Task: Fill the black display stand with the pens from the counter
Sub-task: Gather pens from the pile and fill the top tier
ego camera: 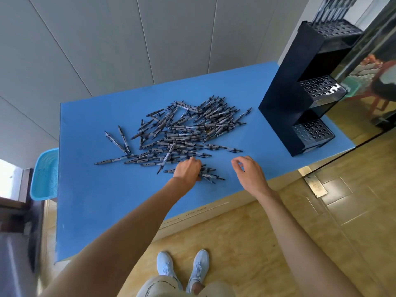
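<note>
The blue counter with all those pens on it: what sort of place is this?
Probably a small stationery shop. A heap of matching pens lies loose on the blue counter, and a tiered black display stand with hole racks stands beside a glass door.

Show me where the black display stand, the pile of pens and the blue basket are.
black display stand (285,99): head view, on its dark side wall.
pile of pens (184,133): head view, middle of the heap on the counter.
blue basket (45,174): head view, on its mesh wall.
</note>
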